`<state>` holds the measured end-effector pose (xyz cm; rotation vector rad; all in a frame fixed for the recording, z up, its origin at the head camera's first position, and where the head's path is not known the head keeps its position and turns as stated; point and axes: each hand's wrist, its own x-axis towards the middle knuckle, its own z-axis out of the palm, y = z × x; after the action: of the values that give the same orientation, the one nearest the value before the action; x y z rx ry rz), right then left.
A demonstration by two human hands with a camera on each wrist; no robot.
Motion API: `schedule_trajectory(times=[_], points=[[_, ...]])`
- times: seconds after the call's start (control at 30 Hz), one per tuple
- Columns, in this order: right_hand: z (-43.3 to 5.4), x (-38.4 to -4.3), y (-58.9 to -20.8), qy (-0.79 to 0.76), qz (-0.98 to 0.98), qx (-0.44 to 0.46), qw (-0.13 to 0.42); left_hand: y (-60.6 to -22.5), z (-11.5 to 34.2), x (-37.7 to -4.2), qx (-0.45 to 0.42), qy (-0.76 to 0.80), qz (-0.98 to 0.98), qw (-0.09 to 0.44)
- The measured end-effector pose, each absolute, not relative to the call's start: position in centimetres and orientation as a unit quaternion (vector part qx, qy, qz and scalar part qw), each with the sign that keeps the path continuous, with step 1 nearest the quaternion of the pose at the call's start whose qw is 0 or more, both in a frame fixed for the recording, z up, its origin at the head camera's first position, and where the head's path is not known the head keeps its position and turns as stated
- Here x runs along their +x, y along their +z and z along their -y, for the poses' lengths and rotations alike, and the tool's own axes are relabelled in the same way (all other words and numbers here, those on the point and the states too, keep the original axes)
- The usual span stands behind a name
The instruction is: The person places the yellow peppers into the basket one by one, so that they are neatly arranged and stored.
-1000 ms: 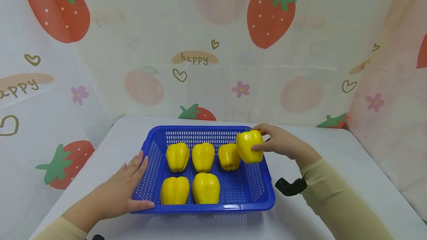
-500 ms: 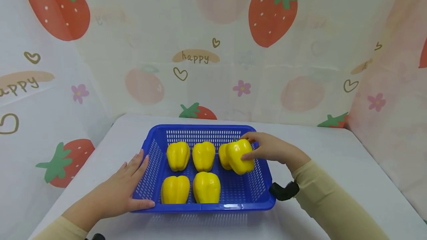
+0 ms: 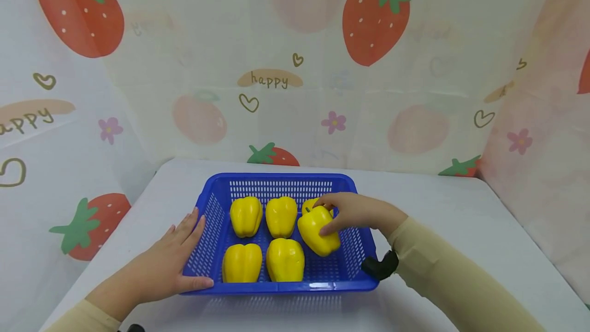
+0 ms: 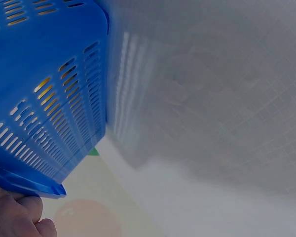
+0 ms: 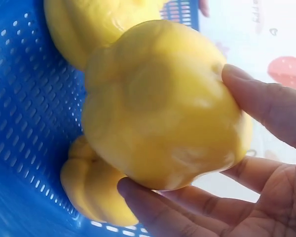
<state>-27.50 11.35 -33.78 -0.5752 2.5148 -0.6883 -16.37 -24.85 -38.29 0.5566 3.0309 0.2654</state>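
Observation:
My right hand (image 3: 352,212) grips a yellow bell pepper (image 3: 319,232) between thumb and fingers, tilted with its stem toward the upper left. The pepper is inside the right half of the blue basket (image 3: 322,287), partly covering another bell pepper (image 3: 310,202) behind it. In the right wrist view, thumb and fingers hold the same pepper (image 5: 163,108) from two sides, with another pepper (image 5: 96,190) below. My left hand (image 3: 170,257) rests with spread fingers at the basket's left side, its thumb on the front rim. The left wrist view shows its fingers (image 4: 27,212) at the rim.
Left of the held pepper are two back bell peppers (image 3: 246,216) and two front ones (image 3: 241,263). The basket has slotted walls and stands on a white table (image 3: 442,229). A strawberry-print cloth (image 3: 286,127) hangs behind and at both sides.
My right hand has carried the bell pepper left and down from over the basket's right rim, into the basket's right half. My left hand stays in place.

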Motion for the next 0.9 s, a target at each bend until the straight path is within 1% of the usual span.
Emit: schedule_trajectory(times=[0.27,0.5,0.9], points=[[-10.5,-27.5,-33.9,-0.232,-0.909,-0.213,0.274,-38.3,24.9,-16.4,0.184,0.093,-0.978,0.022],[-10.5,-27.2,-34.2,-0.211,-0.898,-0.205,0.327,-38.3,25.0,-16.4,0.183,0.092,-0.979,0.022],[-9.9,-27.4,-34.7,-0.184,-0.895,-0.203,0.351,-38.4,24.9,-16.4,0.178,0.091,-0.979,0.024]])
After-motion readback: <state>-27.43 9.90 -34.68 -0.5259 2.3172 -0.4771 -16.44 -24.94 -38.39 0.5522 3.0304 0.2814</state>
